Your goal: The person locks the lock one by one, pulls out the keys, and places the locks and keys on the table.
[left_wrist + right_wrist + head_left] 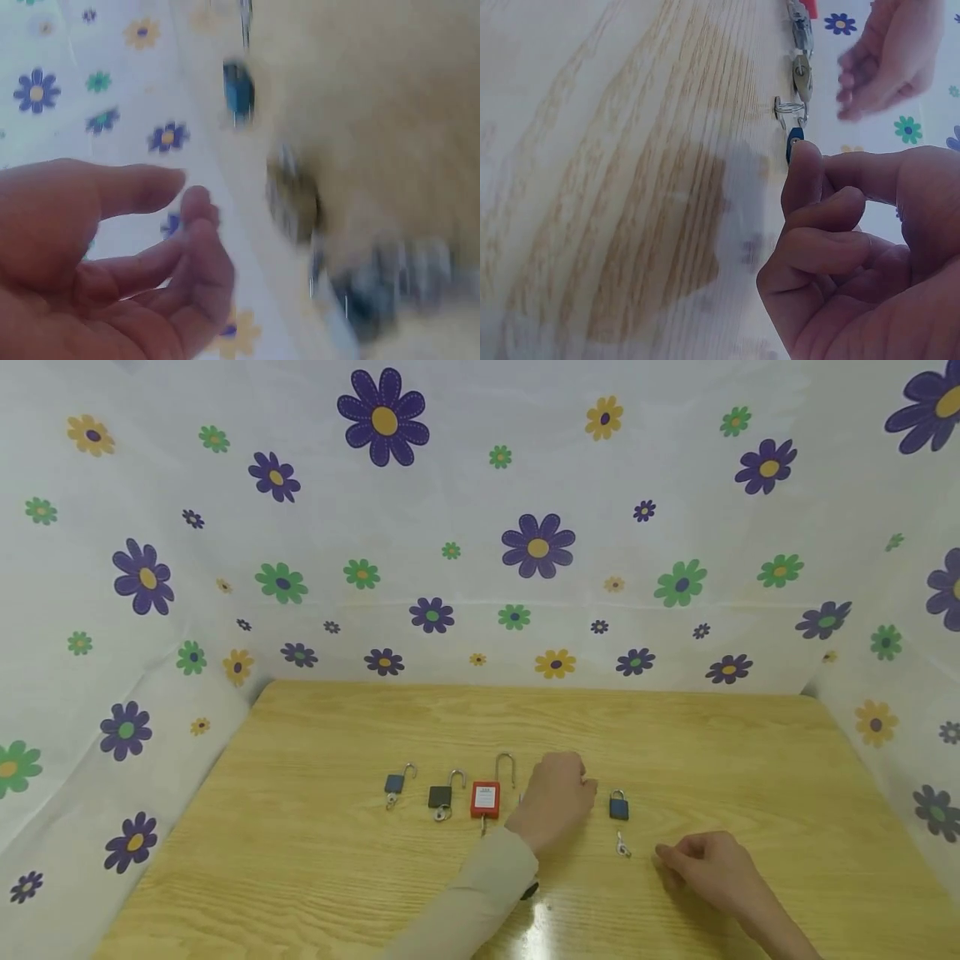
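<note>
My left hand [555, 797] is above the table, between the red padlock [485, 812] and the small blue padlock [618, 809] on the right. In the left wrist view its fingers curve loosely, with a gap to the thumb and nothing held. A brass-coloured padlock [292, 196] appears blurred beyond it; in the head view the hand covers this spot. Keys on a ring [622, 846] lie just in front of the small blue padlock, whose shackle looks closed. To their right is my right hand [712, 868], fingers loosely bent, thumb and forefinger close together, nothing visible between them.
Left of the red padlock, whose long shackle is raised, lie a black padlock [440, 797] and another blue padlock [394, 784]. Both have raised shackles and keys at the bottom. The wooden table [300, 860] meets a flower-patterned white cloth [450, 510] at back and sides.
</note>
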`<move>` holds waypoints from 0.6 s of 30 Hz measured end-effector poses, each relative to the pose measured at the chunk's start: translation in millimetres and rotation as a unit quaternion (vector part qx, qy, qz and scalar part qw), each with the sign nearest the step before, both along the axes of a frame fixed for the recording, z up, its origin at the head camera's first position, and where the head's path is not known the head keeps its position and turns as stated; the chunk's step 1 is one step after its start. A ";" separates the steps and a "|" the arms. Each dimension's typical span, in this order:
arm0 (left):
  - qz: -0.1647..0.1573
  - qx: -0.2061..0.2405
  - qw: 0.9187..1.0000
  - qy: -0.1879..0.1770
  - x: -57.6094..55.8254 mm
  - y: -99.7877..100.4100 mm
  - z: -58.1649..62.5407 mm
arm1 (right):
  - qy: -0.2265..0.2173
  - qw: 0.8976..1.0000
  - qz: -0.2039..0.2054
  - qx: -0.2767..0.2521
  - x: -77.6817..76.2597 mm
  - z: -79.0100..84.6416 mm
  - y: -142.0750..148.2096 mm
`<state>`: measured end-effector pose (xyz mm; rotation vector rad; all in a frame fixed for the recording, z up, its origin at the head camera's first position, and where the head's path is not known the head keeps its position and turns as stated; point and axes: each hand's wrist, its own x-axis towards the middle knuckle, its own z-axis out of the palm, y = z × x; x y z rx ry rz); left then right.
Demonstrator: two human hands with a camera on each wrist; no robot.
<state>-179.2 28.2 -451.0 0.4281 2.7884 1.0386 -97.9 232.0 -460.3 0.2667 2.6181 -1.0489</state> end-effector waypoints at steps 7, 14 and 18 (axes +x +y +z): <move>0.003 -0.077 0.997 0.032 4.4 -22.1 2.2 | 0.005 1.000 0.013 0.001 2.1 0.5 -1.7; 0.010 -0.125 0.992 0.035 8.6 -16.0 -9.2 | 0.014 1.000 0.024 -0.007 1.9 2.3 -9.5; 0.012 -0.146 0.988 0.050 7.6 -12.1 -9.2 | 0.021 0.999 0.029 -0.007 2.7 5.2 -11.5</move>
